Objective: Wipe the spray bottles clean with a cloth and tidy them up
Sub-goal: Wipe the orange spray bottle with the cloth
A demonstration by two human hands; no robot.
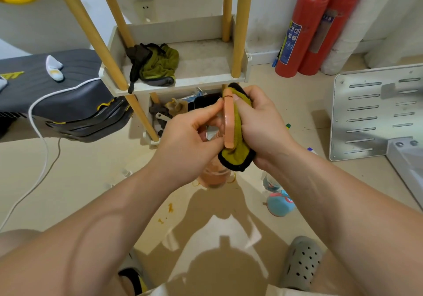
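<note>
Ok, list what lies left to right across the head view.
Sock → rag on the shelf → left hand, gripping the bottle → right hand, holding the cloth → fire extinguishers → metal panel.

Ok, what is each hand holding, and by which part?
Left hand grips the spray bottle up at its pink head and neck. Right hand holds the cloth bunched in its palm, pressed against the head's side.
</note>
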